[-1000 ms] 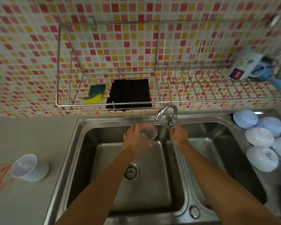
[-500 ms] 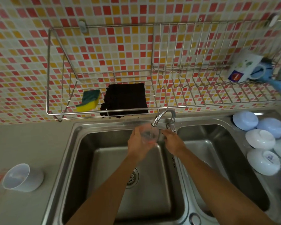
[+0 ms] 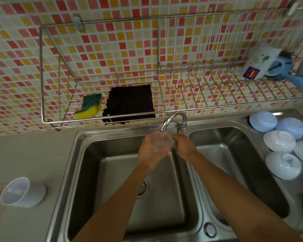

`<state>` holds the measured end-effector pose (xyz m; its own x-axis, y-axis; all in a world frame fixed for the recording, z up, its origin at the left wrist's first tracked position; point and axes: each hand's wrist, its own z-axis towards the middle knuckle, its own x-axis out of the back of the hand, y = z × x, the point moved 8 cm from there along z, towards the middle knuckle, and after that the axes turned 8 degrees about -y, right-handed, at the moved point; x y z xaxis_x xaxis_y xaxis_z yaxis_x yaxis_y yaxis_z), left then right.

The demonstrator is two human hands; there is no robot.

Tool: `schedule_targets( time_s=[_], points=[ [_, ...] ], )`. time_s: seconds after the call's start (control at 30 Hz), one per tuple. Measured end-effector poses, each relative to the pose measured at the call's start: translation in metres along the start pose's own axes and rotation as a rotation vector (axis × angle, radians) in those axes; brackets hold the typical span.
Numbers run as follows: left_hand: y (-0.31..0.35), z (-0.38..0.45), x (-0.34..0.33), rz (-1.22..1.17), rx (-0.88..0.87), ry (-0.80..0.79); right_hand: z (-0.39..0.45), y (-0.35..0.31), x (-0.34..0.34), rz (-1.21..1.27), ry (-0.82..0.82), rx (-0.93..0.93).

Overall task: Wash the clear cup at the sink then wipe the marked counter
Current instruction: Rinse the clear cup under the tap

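- Two hands are now meeting at the clear cup [image 3: 160, 142] under the tap [image 3: 173, 122]
- Left hand [image 3: 151, 152] is gripping it; right hand [image 3: 184, 145] is leaving the tap, its grip unclear
- Washing is starting; worktop [image 3: 24, 154] is waiting

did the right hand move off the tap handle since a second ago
Yes. The right hand came off the handle behind the faucet, moving left and toward the person to the clear cup.

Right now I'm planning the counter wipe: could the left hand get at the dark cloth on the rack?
Probably not yet: the left hand holds the clear cup under the faucet. The dark cloth lies unobstructed just above.
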<state>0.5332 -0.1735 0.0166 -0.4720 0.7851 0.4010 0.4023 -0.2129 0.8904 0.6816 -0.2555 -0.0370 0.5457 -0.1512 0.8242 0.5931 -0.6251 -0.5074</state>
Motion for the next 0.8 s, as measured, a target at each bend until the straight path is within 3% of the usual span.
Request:
schedule_targets(
  time_s=[0.1,0.43,0.63,0.8],
  points=[
    [0.005,0.0,-0.005,0.056,-0.021,-0.061,0.002,0.002,-0.001,0.0,-0.007,0.008],
    [-0.008,0.001,-0.006,0.037,0.005,-0.05,0.008,0.006,0.002,-0.118,0.037,-0.032],
    [-0.008,0.0,-0.014,0.016,-0.014,-0.083,0.013,-0.004,0.008,-0.293,0.024,-0.033],
    [-0.012,-0.004,-0.006,0.007,-0.02,-0.03,0.009,0.013,0.043,-0.115,0.21,-0.14]
  ],
)
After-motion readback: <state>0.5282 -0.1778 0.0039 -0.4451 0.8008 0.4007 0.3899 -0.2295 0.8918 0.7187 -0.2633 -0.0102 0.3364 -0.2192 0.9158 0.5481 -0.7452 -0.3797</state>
